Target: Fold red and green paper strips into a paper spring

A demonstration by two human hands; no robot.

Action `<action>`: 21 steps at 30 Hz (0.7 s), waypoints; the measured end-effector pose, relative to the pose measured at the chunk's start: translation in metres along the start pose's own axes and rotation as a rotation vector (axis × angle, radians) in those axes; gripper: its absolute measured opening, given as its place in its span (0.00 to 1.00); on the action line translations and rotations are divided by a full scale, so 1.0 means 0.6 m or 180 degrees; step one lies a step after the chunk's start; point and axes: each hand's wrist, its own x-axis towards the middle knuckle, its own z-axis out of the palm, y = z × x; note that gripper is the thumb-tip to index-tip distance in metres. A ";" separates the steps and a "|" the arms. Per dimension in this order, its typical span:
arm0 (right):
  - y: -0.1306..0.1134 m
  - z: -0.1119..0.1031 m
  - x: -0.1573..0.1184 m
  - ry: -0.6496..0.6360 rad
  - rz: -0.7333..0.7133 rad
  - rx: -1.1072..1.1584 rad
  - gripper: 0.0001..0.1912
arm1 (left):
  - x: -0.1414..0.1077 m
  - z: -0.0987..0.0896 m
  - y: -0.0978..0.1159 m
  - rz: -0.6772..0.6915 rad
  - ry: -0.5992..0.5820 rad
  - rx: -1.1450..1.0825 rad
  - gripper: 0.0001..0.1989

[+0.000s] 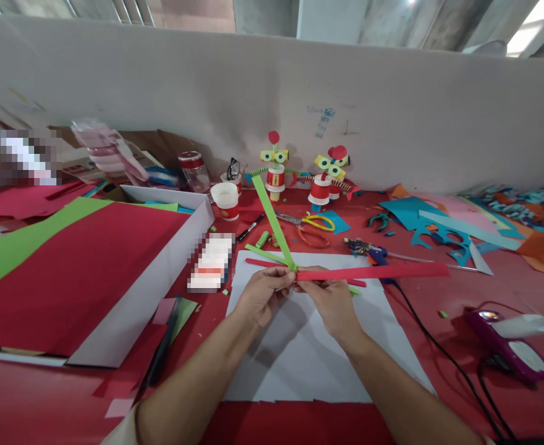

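Above a white sheet, both my hands meet at the joined ends of two paper strips. A green paper strip slants up and away from the joint, while a red paper strip stretches out to the right. My left hand pinches the joint from the left. Closed on the near end of the red strip is my right hand, its fingertips touching the left ones. Other thin red and green strips lie on the sheet behind the hands. Two folded paper springs rest just beyond the sheet.
Scissors, a black pen and a glue gun with a cable lie beyond the sheet. Paper-cup figures stand by the wall. A box with coloured paper is left; paper scraps and a purple device are right.
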 end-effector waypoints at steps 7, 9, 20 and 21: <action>-0.014 -0.001 0.004 0.0247 0.0128 0.0464 0.08 | -0.006 0.001 0.005 -0.0049 -0.0180 -0.0298 0.07; -0.016 -0.002 0.004 0.0203 0.0163 0.0536 0.10 | -0.008 0.002 0.005 -0.0012 -0.0052 -0.0356 0.07; -0.010 -0.002 -0.001 0.0075 0.0054 0.0380 0.11 | -0.004 -0.002 0.003 -0.0098 -0.0049 -0.0017 0.12; -0.010 -0.003 -0.001 0.0072 0.0045 0.0380 0.11 | -0.004 -0.002 0.004 -0.0082 -0.0033 0.0012 0.12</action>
